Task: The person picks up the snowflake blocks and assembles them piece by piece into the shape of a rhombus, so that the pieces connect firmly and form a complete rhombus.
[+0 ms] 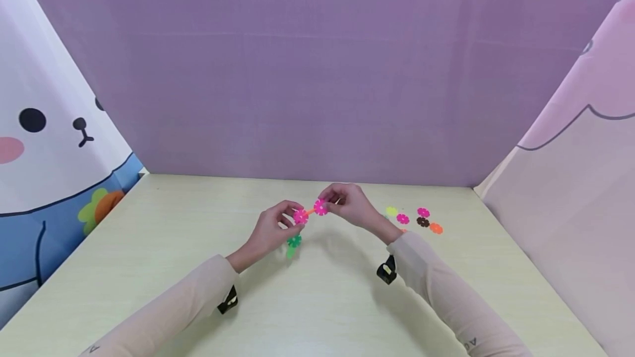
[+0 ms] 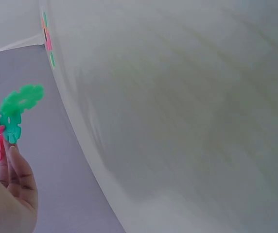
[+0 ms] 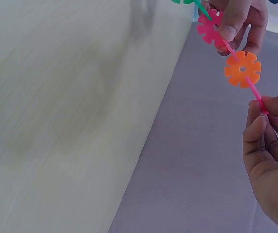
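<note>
A chain of notched plastic snowflake discs stretches between both hands above the table. My left hand pinches a pink disc by its edge. From that disc hang a green disc and a lighter green disc. An orange disc sits in the middle of the chain, slotted into pink pieces on either side. At the far end, my right hand pinches a pink disc between thumb and fingers. That disc appears nearly edge-on in the right wrist view, partly covered by the fingertips.
Several loose discs lie on the table right of the right hand, among them a yellow disc, a brown disc and an orange disc. The right forearm partly hides others. A purple panel stands along the back edge.
</note>
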The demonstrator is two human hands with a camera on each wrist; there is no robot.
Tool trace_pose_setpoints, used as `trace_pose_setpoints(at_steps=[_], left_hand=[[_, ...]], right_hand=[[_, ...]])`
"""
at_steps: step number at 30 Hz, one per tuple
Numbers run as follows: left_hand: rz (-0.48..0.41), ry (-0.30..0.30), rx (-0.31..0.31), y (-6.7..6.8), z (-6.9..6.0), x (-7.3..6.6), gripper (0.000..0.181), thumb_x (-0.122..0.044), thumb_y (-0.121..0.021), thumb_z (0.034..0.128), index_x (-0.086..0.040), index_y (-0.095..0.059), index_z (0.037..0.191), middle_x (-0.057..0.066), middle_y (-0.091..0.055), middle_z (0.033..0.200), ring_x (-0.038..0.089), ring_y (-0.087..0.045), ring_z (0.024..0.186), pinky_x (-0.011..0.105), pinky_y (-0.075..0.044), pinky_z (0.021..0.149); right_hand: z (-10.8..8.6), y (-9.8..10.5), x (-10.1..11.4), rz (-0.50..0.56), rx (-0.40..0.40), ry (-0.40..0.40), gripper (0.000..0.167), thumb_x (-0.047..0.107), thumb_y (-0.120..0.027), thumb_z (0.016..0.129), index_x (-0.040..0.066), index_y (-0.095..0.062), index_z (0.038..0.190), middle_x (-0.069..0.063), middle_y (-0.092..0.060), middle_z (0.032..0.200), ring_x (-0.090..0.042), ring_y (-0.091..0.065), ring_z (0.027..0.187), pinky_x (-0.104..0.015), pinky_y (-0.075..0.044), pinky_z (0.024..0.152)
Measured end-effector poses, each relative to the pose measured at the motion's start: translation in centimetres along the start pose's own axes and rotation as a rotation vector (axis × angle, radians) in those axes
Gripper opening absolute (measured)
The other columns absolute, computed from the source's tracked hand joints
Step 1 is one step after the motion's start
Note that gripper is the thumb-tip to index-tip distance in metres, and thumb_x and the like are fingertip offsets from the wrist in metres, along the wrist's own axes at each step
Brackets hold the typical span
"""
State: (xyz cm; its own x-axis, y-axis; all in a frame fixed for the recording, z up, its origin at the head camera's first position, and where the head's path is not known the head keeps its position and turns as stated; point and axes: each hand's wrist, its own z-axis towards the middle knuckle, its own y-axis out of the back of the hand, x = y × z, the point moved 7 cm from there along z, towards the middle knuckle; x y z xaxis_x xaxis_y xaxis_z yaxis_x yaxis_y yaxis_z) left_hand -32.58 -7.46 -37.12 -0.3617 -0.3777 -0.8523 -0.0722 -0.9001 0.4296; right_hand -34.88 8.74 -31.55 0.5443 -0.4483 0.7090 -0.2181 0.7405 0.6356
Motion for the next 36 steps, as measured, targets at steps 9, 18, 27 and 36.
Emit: trace_pose_setpoints(at_steps=[9,18,27,36], left_hand=[[-0.095,-0.039,-0.014,0.0,0.2,-0.2,0.03,-0.013,-0.071,0.0787,-0.006,-0.061,0.106,0.011,-0.065,0.091,0.014,-0.055,0.069,0.018,-0.044,0.053],[-0.15,0.022,-0.01,0.3,-0.1,-1.1,0.022,-0.008,-0.069,0.0792,-0.001,-0.063,0.099,0.017,-0.068,0.086,0.013,-0.055,0.066,0.017,-0.044,0.053],[-0.159,0.029,0.01,-0.2,0.3,0.2,0.019,-0.011,-0.072,0.0774,-0.004,-0.065,0.093,0.012,-0.069,0.08,0.011,-0.056,0.063,0.019,-0.045,0.053],[-0.149,0.04,0.014,-0.2,0.2,0.2,0.017,-0.012,-0.073,0.0764,-0.005,-0.066,0.091,0.009,-0.069,0.078,0.011,-0.057,0.061,0.019,-0.045,0.052]], right_hand=[[-0.2,0.0,0.3,0.02,-0.002,0.016,0.012,0.001,-0.062,0.083,0.004,-0.067,0.094,-0.009,-0.067,0.083,-0.015,-0.059,0.071,-0.023,-0.051,0.06],[-0.6,-0.2,1.5,0.016,-0.043,0.049,0.014,-0.005,-0.06,0.082,-0.001,-0.066,0.094,-0.013,-0.067,0.085,-0.018,-0.06,0.073,-0.022,-0.051,0.063],[-1.5,0.1,4.6,0.016,-0.033,0.093,0.013,-0.012,-0.058,0.081,-0.011,-0.063,0.093,-0.023,-0.066,0.087,-0.034,-0.061,0.074,-0.036,-0.054,0.068],[-1.6,0.0,4.5,0.034,-0.03,0.099,0.012,-0.013,-0.058,0.08,-0.011,-0.064,0.091,-0.024,-0.066,0.086,-0.034,-0.061,0.074,-0.038,-0.054,0.068]])
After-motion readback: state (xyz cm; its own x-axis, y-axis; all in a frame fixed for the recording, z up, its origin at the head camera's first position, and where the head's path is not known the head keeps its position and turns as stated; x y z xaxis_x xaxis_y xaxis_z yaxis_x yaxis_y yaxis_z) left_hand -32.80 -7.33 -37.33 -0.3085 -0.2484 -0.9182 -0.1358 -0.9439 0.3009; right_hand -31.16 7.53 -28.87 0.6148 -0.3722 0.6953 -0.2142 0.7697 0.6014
